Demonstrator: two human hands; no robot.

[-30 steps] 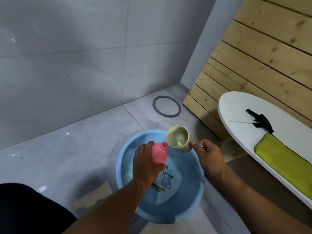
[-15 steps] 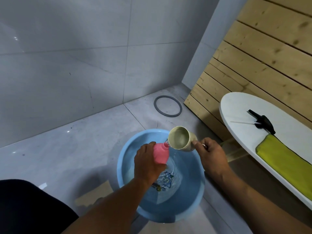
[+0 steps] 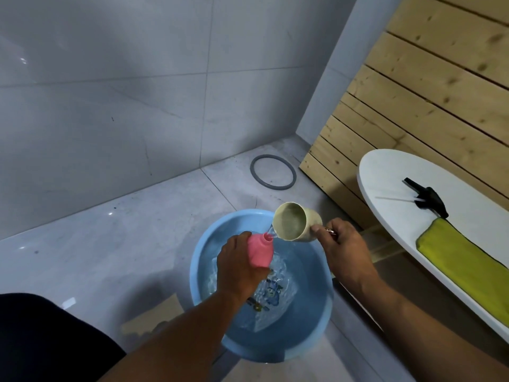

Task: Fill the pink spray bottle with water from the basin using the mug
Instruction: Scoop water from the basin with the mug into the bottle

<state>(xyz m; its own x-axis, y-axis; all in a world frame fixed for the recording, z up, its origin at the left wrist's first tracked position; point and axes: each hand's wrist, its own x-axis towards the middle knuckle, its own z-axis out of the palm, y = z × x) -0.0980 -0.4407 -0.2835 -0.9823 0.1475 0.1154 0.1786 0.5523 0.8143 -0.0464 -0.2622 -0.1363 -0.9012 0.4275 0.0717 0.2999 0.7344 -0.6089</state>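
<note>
From the head view, our left hand (image 3: 238, 267) grips the pink spray bottle (image 3: 260, 250) over the blue basin (image 3: 316, 323), which sits on the tiled floor. Our right hand (image 3: 343, 248) holds the cream mug (image 3: 296, 226) tilted toward the bottle's open neck, a thin stream of water running into it. Water ripples in the basin. On the white bench (image 3: 391, 175) at right lie a black spray head (image 3: 429, 197) and a yellow cloth (image 3: 465, 267).
</note>
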